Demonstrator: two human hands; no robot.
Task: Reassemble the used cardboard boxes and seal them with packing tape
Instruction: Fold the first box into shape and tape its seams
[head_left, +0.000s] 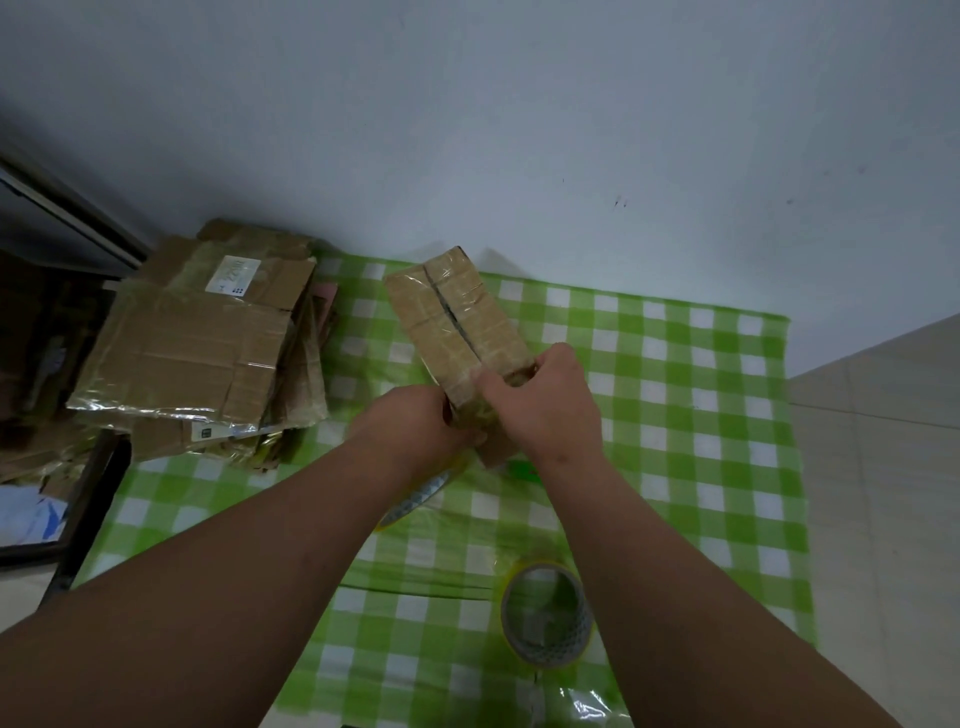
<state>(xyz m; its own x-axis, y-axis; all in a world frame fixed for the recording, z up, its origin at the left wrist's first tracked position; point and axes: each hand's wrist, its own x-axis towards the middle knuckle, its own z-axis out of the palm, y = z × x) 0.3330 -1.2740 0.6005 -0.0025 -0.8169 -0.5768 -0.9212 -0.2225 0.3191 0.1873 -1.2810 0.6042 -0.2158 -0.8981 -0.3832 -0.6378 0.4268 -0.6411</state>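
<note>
The box (457, 317) stood tilted on the green checked cloth (675, 415), its long top face toward the camera, running from about 11 o'clock down to the centre of the view. Old clear tape covered that face, and a dark open seam ran its length between the two flaps. Both hands gripped its near end: the left hand (415, 421) curled round the lower left corner, the right hand (540, 400) closed over the right edge with the thumb pressing on the top face.

The step in hand looked like squaring the box and closing that seam before taping. To do it well, the hands would need to push the two flaps together until the gap shut, hold the near end flat, and only then free one hand for tape. A loose flap (496, 447) hung below the near end and would probably need folding in first.

The nearest tape roll (545, 616) lay on the cloth at about 5 o'clock, under the right forearm, within easy reach. A second roll (415, 501) seemed to show between the forearms, mostly hidden. A stack of flattened boxes (197, 343) sat at 9 o'clock, apart from the work. A loose strip of clear film (587, 706) lay at 6 o'clock and might catch a sleeve or stick to the cloth. The wall (519, 130) behind left little room to turn the box away.
</note>
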